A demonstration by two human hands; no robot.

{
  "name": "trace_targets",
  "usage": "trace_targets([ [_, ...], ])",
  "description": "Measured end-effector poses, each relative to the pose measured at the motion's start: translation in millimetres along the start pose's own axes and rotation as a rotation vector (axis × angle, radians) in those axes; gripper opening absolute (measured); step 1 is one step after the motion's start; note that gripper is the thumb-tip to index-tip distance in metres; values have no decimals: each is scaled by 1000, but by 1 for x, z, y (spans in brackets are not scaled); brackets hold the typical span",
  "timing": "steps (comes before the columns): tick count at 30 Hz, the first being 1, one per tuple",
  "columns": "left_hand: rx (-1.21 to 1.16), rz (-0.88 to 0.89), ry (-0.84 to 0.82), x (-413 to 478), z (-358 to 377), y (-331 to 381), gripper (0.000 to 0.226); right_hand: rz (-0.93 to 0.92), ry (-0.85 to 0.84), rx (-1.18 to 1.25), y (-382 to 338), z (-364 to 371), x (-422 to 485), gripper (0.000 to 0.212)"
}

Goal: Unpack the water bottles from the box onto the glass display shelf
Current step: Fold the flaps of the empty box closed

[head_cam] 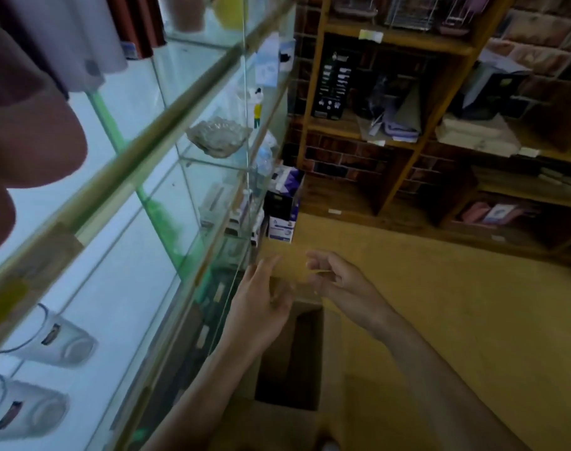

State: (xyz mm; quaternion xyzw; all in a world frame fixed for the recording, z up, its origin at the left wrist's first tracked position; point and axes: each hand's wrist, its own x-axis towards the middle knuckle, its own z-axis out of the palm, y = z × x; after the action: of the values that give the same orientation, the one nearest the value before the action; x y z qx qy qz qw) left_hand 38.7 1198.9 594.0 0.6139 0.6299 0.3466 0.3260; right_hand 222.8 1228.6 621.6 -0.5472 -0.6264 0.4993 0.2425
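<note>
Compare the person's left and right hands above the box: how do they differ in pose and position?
The left hand is right beside the glass display shelf; the right hand is farther out, over the floor side. The left hand's fingers look fairly straight and spread, while the right hand's curl loosely. Both are empty and hover over the open cardboard box.

Only one view, the head cam, wide-angle w/ bent lines at the edges. It sits at the person's head and looks forward and steeply down, the frame tilted. The glass display shelf runs very near along the left side. The box on the floor is right below, bottom centre, w/ left hand and right hand over it. The wooden rack stands farther off, top right.
</note>
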Motion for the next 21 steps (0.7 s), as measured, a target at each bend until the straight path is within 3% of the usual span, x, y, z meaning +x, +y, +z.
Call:
trace_targets([
  [5,-25,-84,-98,-2,35,-32,51,108,-10,8,52,3,9,52],
  [21,-19,-374,-274,15,191,-151,54,355,-7,148,248,16,61,42],
])
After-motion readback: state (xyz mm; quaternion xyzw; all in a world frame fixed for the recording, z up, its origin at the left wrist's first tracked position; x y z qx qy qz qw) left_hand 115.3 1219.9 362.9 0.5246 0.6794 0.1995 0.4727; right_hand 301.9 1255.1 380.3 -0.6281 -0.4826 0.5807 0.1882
